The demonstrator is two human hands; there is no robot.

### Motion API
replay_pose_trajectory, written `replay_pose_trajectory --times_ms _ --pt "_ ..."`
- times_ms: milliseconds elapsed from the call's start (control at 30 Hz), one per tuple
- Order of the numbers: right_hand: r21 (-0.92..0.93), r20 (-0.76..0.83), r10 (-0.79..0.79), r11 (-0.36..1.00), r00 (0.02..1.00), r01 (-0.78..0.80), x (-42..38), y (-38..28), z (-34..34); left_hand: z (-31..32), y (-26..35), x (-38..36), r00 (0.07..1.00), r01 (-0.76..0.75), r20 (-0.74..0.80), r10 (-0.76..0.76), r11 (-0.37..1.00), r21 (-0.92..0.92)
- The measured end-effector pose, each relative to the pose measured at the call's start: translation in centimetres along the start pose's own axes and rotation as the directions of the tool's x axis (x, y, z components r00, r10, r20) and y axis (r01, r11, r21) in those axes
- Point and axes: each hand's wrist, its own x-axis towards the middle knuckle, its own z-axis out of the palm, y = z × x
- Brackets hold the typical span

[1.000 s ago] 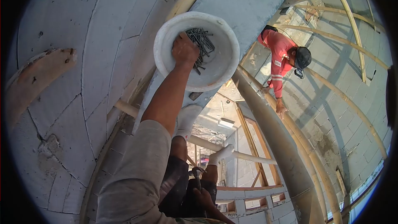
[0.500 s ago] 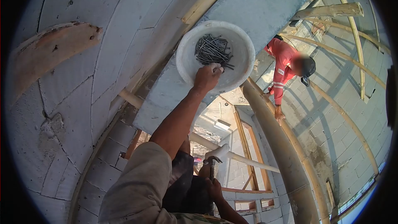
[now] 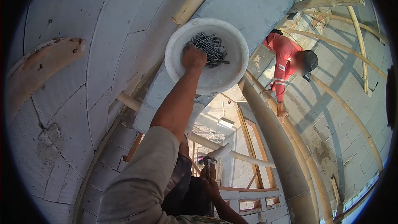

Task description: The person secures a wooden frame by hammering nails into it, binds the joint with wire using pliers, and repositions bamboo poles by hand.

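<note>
My left hand reaches inside a whitish plastic bucket, at the left edge of a heap of steel nails. Its fingers are curled, and what they hold is hidden from me. The bucket stands on a grey plank. Low in the view, my right hand is wrapped around the handle of a claw hammer, whose head points up close to my dark-clothed legs.
A block wall rises at the left, with a wooden piece jutting out. Bamboo poles cross the right side. A person in a red shirt leans over a thick beam. Wooden frames stand below.
My left hand has moved left within the bucket, from the near edge of the nails to their left side. The hammer head has turned and shifted slightly in my right hand.
</note>
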Motion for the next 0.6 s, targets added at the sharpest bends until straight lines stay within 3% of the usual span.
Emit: replay_pose_trajectory --times_ms 133,233,367,467,600 --pt "-0.049 -0.088 -0.142 0.989 0.986 0.138 1.0 1.7 1.3 1.5 0.3 0.3 0.998 0.051 -0.047 -0.05 0.998 0.022" --pt "0.109 -0.054 -0.057 0.992 0.997 0.063 0.3 -0.4 0.9 0.8 -0.8 0.2 0.998 -0.036 0.053 0.038 0.999 -0.025" --pt "0.026 -0.066 -0.065 0.997 0.996 0.066 0.2 -0.9 0.2 -1.9 0.8 -2.0 0.989 -0.107 0.106 0.1 0.992 0.061" --pt "0.012 -0.07 -0.094 0.995 0.993 0.095 -0.2 -1.6 -0.3 -2.1 0.3 -4.6 0.964 -0.251 0.084 0.25 0.968 0.002" --pt "0.01 -0.082 -0.097 0.995 0.992 0.099 -0.1 -1.2 -1.0 -2.2 -0.6 -7.8 0.913 -0.358 0.198 0.358 0.933 -0.034"
